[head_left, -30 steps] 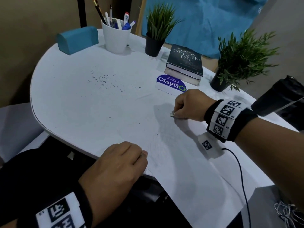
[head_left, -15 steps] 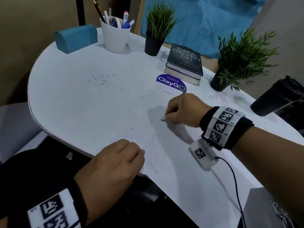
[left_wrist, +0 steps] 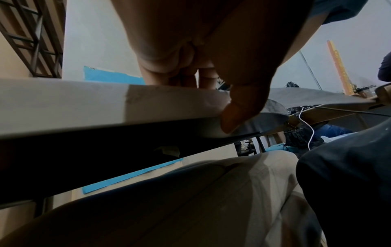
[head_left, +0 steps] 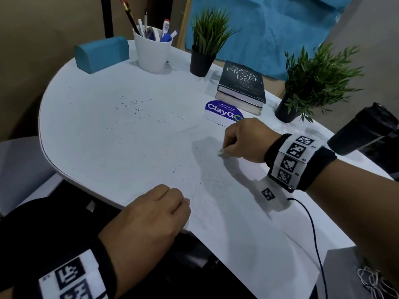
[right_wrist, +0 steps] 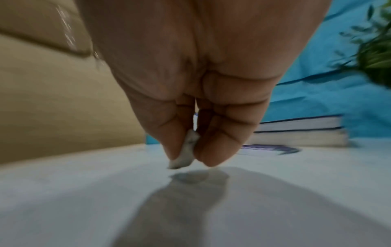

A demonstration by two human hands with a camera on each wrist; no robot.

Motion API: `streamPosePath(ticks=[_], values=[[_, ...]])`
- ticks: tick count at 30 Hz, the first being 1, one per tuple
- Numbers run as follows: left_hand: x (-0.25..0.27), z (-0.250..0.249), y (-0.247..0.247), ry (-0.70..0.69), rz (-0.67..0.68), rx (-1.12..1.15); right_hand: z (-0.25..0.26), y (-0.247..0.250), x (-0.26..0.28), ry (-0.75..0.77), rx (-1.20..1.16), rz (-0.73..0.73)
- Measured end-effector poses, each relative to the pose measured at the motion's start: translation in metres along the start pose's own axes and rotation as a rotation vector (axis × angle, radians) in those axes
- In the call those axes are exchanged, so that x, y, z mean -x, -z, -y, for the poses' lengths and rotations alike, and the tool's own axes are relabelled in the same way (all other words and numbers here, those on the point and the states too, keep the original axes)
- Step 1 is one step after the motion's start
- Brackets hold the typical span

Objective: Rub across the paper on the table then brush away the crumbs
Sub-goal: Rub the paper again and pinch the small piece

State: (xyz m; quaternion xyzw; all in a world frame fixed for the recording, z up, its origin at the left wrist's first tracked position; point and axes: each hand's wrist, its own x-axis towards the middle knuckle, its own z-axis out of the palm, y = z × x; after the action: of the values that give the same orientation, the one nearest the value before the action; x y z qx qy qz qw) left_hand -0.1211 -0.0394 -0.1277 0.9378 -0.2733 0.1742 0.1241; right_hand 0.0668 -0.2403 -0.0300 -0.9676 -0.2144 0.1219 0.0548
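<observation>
Rubbing step, head and wrist views. We see the right hand (head_left: pixel 244 140) at centre right of the head view, its grip pinching a small worn eraser (right_wrist: pixel 185 152) between thumb and fingertips (right_wrist: pixel 213 157). In the right wrist view the eraser tip hangs just above its own shadow on the paper (head_left: pixel 237 212), so we cannot tell whether it touches the sheet. The paper lies on the table (head_left: pixel 90 130) and overhangs its near edge at lower right. The left hand (head_left: pixel 151 214), at lower centre, rests on the paper's near corner, fingers curled over the table edge; we judge that it pins the sheet.

We judge the rubbing as under way and the brushing not yet begun: dark crumbs (head_left: pixel 133 104) lie scattered at upper left of the table, with more specks on the paper near the eraser. The next move calls for firm strokes with the sheet held flat, then a sweep of the loose bits toward an open edge.

Around stand a pen cup (head_left: pixel 152 51), a blue box (head_left: pixel 101 53), two potted plants (head_left: pixel 207 39), stacked books (head_left: pixel 241 85) and a round sticker (head_left: pixel 223 112). The sticker and books sit just beyond the right hand and would catch crumbs swept that way.
</observation>
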Motion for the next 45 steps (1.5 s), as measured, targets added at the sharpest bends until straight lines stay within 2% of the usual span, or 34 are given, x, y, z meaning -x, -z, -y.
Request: streamPosePath(ticks=[2, 7, 11, 15, 20, 23, 26, 29, 31, 33, 35, 38, 40, 43, 45], values=[[0.001, 0.000, 0.000, 0.018, -0.005, 0.004, 0.009, -0.005, 0.005, 0.033, -0.074, 0.053], [0.000, 0.000, -0.002, -0.002, -0.002, 0.006, -0.013, 0.002, -0.001, -0.103, 0.002, 0.020], [0.002, 0.002, 0.001, -0.007, 0.004, 0.028, 0.005, -0.004, 0.004, 0.014, -0.067, 0.046], [-0.001, 0.000, -0.002, 0.015, 0.013, 0.038, -0.003, -0.007, -0.002, -0.063, -0.072, 0.024], [0.001, -0.013, 0.002, 0.084, -0.087, 0.053, -0.005, -0.007, -0.004, -0.070, 0.028, -0.045], [0.006, -0.027, 0.000, -0.018, -0.110, 0.057, -0.007, -0.008, -0.005, -0.108, 0.036, -0.053], [0.006, -0.029, -0.006, -0.066, -0.069, 0.069, -0.005, -0.006, -0.002, -0.130, 0.067, -0.075], [0.002, -0.025, -0.010, -0.049, -0.046, 0.090, 0.015, -0.006, 0.012, 0.018, 0.017, -0.096], [0.000, -0.025, -0.011, -0.055, -0.029, 0.105, 0.041, -0.010, 0.029, 0.203, -0.111, 0.005], [0.000, -0.026, -0.011, -0.068, -0.017, 0.100, 0.060, -0.018, 0.040, 0.324, -0.136, 0.134], [0.000, -0.027, -0.010, -0.074, -0.022, 0.081, 0.061, -0.022, 0.034, 0.321, -0.090, 0.176], [0.000, -0.026, -0.011, -0.060, -0.036, 0.070, 0.046, -0.014, 0.013, 0.179, -0.084, 0.087], [-0.001, -0.026, -0.011, -0.061, -0.036, 0.065, 0.047, -0.011, 0.010, 0.193, -0.022, 0.059], [-0.004, -0.026, -0.009, -0.062, -0.034, 0.059, 0.066, -0.014, 0.023, 0.323, -0.036, 0.177], [-0.005, -0.026, -0.009, -0.062, -0.032, 0.047, 0.072, -0.018, 0.025, 0.327, -0.056, 0.262]])
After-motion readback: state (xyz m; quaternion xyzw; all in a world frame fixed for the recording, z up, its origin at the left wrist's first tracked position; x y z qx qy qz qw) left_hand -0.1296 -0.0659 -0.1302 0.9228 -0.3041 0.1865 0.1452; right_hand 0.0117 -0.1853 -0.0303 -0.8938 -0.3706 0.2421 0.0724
